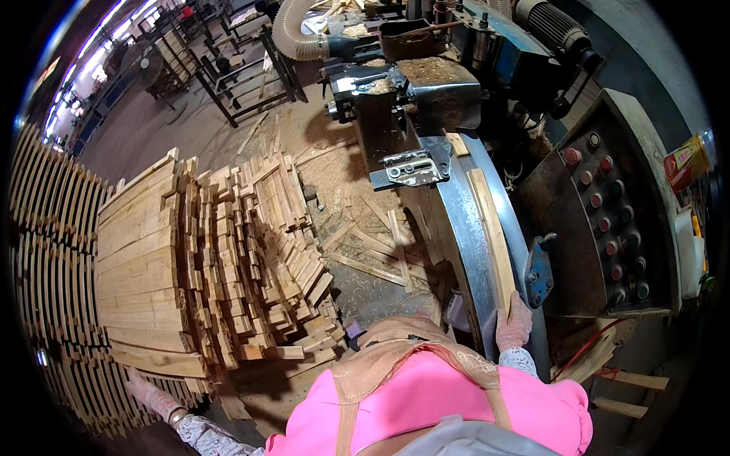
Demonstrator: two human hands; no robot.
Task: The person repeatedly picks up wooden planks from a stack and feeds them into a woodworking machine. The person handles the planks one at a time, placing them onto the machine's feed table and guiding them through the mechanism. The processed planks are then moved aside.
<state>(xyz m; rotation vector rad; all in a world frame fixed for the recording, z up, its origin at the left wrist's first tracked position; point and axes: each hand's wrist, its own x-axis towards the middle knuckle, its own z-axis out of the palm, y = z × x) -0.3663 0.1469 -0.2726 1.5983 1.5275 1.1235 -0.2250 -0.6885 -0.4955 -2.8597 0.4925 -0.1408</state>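
My right hand (515,324), in a pale knit glove, grips the near end of a long wooden strip (491,228). That strip lies lengthwise on the metal bed (464,243) of a woodworking machine. Ahead of its far end, a short piece of wood (457,144) shows by the machine's head. Out to the left, my left hand (154,397), gloved the same way, reaches to the near edge of a large stack of boards (144,266). Its fingers look stretched out along the lowest boards, with nothing visibly held.
A control panel (608,220) with several buttons stands right of the bed, beside a blue metal bracket (539,272). Loose strips (372,267) and sawdust litter the floor. Slatted wood stacks (53,258) rise far left. A ribbed hose (293,30) and motor (553,29) sit beyond.
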